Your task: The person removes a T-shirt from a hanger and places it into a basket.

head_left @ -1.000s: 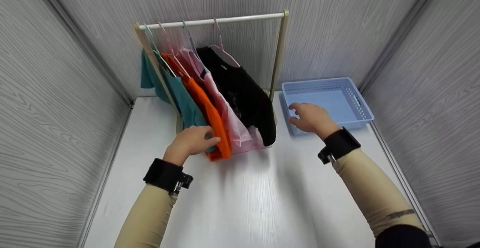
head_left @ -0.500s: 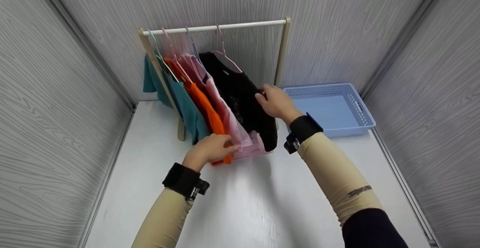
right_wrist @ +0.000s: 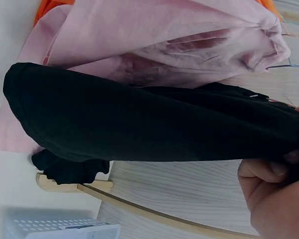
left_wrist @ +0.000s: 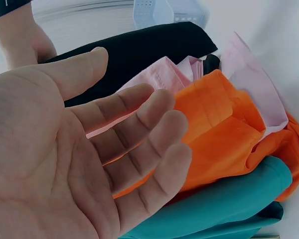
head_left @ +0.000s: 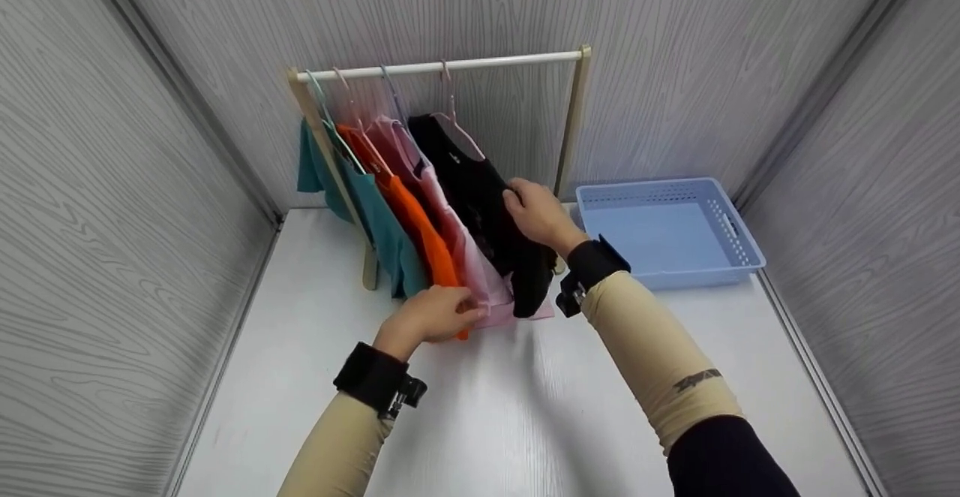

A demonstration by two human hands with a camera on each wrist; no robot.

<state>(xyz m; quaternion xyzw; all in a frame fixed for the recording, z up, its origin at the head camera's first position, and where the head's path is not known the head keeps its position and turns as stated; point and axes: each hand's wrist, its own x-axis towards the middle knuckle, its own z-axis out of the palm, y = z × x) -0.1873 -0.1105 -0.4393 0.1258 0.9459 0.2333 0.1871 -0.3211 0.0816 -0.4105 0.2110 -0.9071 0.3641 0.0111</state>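
Note:
A black top (head_left: 487, 212) hangs from a pink hanger (head_left: 466, 139) at the right end of the row of clothes. My right hand (head_left: 540, 213) pinches its shoulder edge; in the right wrist view, thumb and fingers close on the dark cloth (right_wrist: 139, 124), and the rest of the hand is cut off. To its left hang a pink garment (head_left: 480, 272), an orange one (head_left: 416, 219) and a teal one (head_left: 388, 230). My left hand (head_left: 431, 313) is by the lower hems of the orange and pink garments. The left wrist view shows its palm (left_wrist: 74, 159) with loosely bent fingers, holding nothing.
The clothes rack has a white rail (head_left: 525, 61) and wooden legs (head_left: 574, 121). A blue plastic basket (head_left: 675, 278) stands right of it on the white tabletop (head_left: 480, 422). Grey wood-grain walls (head_left: 675, 46) enclose the back and both sides.
My right hand has come left from over the basket to the black top and taken hold of its shoulder, shifting the cloth a little. My left hand has moved right along the hems.

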